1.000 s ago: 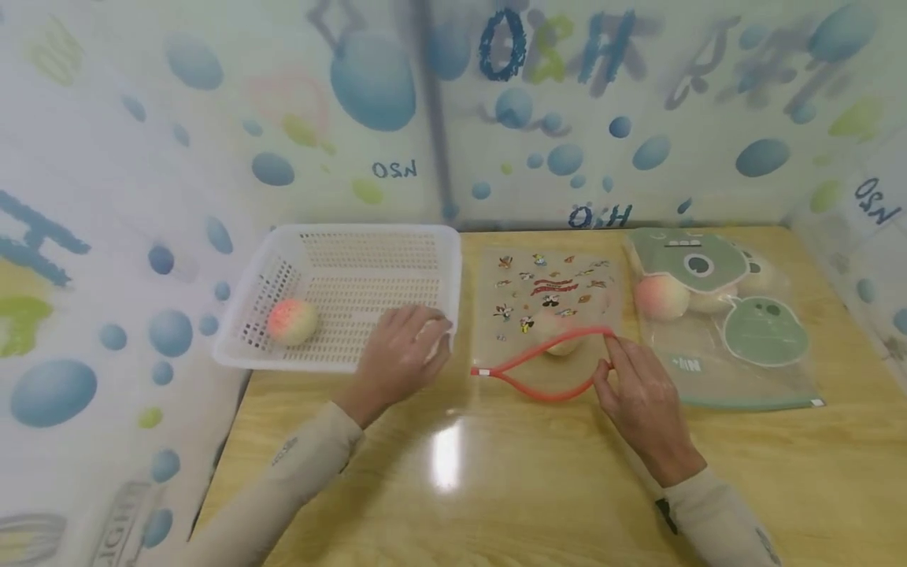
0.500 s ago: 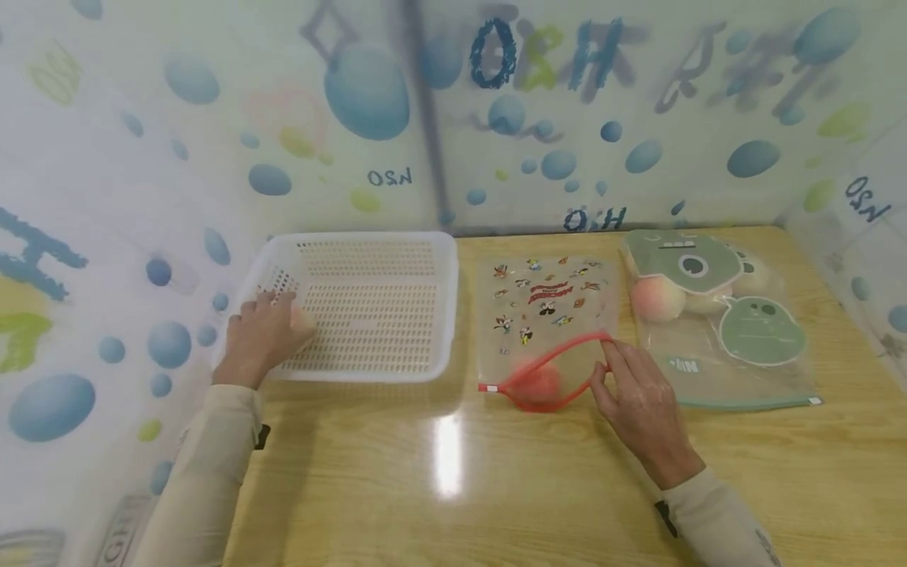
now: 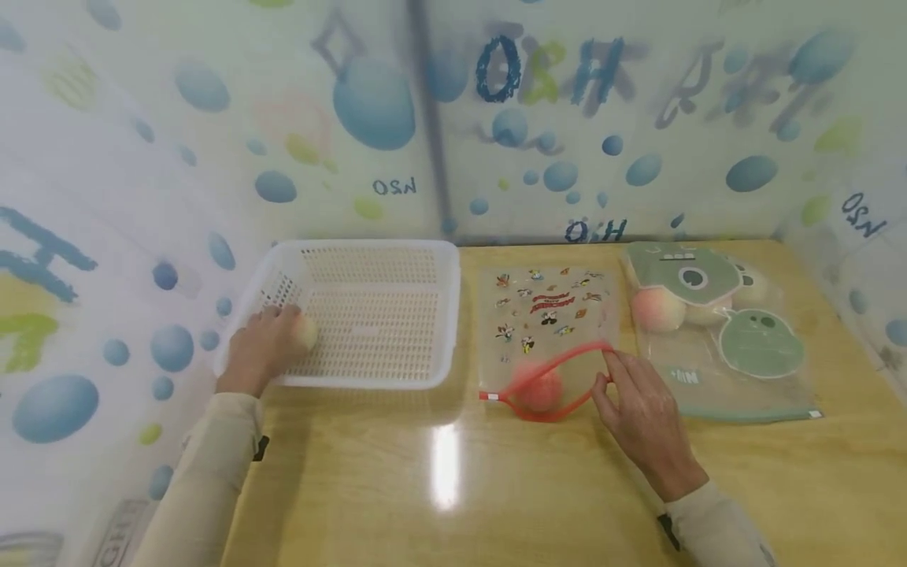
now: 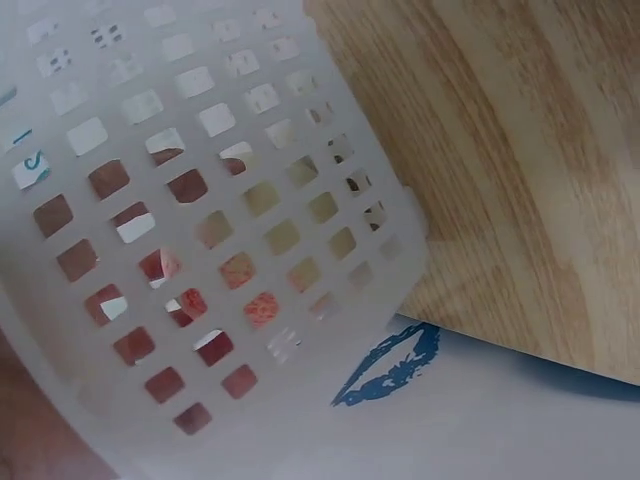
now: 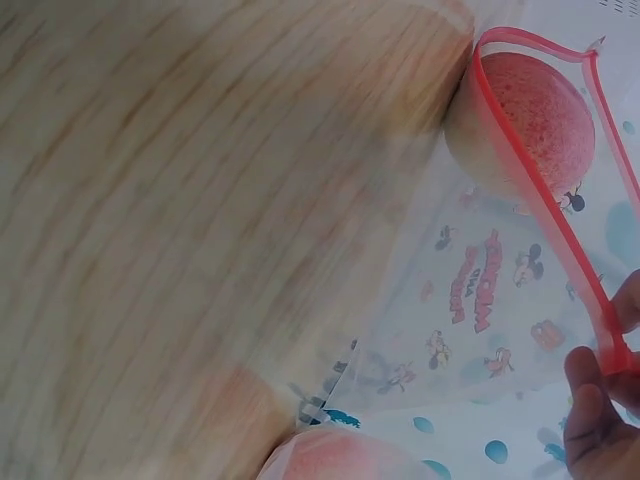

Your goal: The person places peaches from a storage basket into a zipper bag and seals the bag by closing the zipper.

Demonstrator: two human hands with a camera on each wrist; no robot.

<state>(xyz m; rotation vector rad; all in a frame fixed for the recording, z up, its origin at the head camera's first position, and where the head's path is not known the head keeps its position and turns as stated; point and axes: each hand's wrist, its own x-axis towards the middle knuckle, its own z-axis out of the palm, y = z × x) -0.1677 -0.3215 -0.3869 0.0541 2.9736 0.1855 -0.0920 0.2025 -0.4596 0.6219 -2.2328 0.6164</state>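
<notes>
My left hand (image 3: 257,350) reaches over the left wall of a white slotted basket (image 3: 442,315) and grips a pale peach (image 3: 306,334), its fingers curled round it. Through the basket's holes, the left wrist view shows the peach's pink and yellow skin (image 4: 262,308) and parts of the fingers. Between right thumb and fingers, my right hand (image 3: 646,421) pinches the red rim of a clear cartoon-print zip bag (image 3: 553,315), whose mouth gapes. Another peach (image 3: 544,391), pink on top, lies just inside that mouth; it also shows in the right wrist view.
To the right lies a second clear zip bag (image 3: 744,394) with green cartoon faces and a green zip, holding several peaches (image 3: 659,309). All rests on a wooden table (image 3: 368,488) against a wall (image 3: 453,157) printed with blue drops.
My left hand has moved from the basket's right side to the peach at its left. In the cartoon-print bag, the visible peach now sits nearer the mouth. My right hand keeps its pinch.
</notes>
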